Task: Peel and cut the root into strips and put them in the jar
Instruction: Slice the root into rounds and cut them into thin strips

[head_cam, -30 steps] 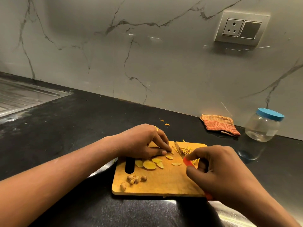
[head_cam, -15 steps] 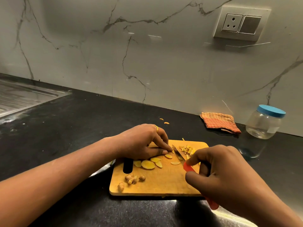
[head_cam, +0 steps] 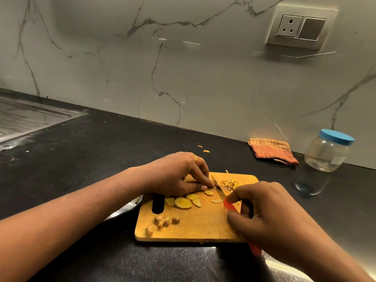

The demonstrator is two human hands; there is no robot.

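The left hand (head_cam: 179, 174) pins a root slice (head_cam: 211, 187) under bent fingertips, just beside the blade of the knife (head_cam: 218, 189) that the right hand (head_cam: 264, 216) grips over the board (head_cam: 195, 228). A slip off that thin slice could nick a finger. The capped jar (head_cam: 327, 153) stands far right.

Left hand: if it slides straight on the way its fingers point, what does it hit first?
Likely the knife blade, right beside the fingertips of the left hand; whether they touch is unclear. Beyond it lie the cut strips.
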